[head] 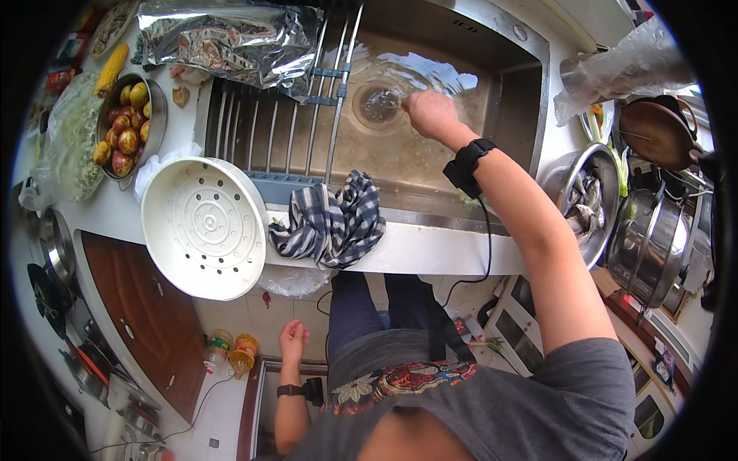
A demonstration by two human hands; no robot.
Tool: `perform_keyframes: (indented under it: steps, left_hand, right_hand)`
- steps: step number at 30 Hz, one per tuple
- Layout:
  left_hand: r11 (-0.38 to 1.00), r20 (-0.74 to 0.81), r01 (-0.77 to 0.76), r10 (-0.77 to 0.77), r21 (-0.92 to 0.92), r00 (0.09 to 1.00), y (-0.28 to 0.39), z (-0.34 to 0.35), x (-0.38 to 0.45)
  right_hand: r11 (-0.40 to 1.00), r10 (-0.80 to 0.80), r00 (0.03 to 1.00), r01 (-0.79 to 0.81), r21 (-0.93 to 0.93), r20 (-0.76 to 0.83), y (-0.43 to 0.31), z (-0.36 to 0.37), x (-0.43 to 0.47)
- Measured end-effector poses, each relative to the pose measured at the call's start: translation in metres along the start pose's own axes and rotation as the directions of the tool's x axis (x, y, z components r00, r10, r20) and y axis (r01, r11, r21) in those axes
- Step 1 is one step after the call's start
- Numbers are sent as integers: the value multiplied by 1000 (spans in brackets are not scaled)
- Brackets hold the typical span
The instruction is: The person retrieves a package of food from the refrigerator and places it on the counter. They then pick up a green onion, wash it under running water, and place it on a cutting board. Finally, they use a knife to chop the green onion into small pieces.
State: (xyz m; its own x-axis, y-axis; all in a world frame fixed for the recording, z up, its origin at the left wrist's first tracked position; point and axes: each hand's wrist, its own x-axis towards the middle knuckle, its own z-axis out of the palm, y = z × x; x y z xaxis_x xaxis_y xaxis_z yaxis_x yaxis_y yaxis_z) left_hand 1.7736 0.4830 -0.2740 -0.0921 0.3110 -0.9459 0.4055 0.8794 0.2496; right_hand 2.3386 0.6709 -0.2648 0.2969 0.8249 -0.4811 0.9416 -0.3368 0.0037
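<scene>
My right hand (429, 113) is over the steel sink (415, 164), at the right side of the round drain (377, 108). Its fingers are bent together with the fingertips pointing at the drain; whether they pinch something small cannot be made out. Shallow water with ripples covers the sink floor around the drain. Low at my side hangs my left hand (294, 340), loosely curled, with nothing seen in it. A blue-and-white checked cloth (331, 222) lies bunched on the sink's front edge. Left of the cloth, a white perforated plastic steamer basket (210, 225) overhangs the counter edge.
A metal rack (282, 132) spans the sink's left part, with a foil-lined tray (230, 46) of food partly on it. Farther left are a pot of potatoes (124, 129) and a corn cob (112, 69). On the right, a metal bowl holds fish (587, 199). A cable (490, 248) trails from my right wrist.
</scene>
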Motion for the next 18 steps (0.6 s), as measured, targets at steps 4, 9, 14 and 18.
perform_keyframes:
  steps: [4,9,14,18]
  left_hand:
    - [1000,3,-14,14,10,1000,1,-2,-6]
    - [1000,4,-10,9,22,1000,-5,-3,-1]
    - [1000,-3,3,-3,-18,1000,2,3,-10]
    - [1000,3,13,-13,-4,1000,3,5,-8]
  right_hand:
    - [964,-97,985,58,260,139,39,-9,9]
    - [993,-14,998,7,-119,-57,9,-6,-2]
    - [997,-30,999,32,64,-26,26,-23,1]
    - [971,-50,992,76,-228,119,4,-30,-8]
